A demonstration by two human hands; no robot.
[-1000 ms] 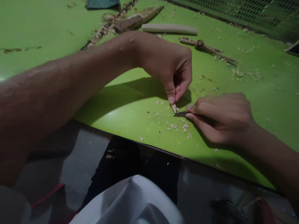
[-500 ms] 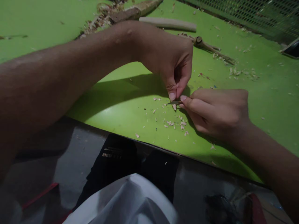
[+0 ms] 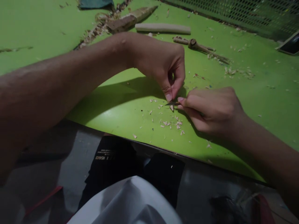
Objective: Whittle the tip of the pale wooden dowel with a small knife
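Observation:
My left hand (image 3: 163, 63) pinches a small pale wood piece (image 3: 172, 107) between thumb and fingertips, its pointed end low over the green tabletop (image 3: 112, 115). From the right, my right hand (image 3: 210, 109) grips a small thin blade (image 3: 171, 103) between thumb and fingers; the blade points left and lies across the wood piece, just below my left fingertips. Small wood shavings (image 3: 178, 123) are scattered on the table below the blade.
Behind my left hand are a partly barked stick (image 3: 130, 19), a pale peeled stick (image 3: 163, 28) and a knotted twig piece (image 3: 192, 44). Shavings heap at the upper left. A green mesh panel (image 3: 233, 15) and a dark device (image 3: 289, 45) stand at the upper right.
The view has shifted slightly, showing more of a dark green item at the top left. Both hands keep their pinch, and the blade remains across the wood piece.

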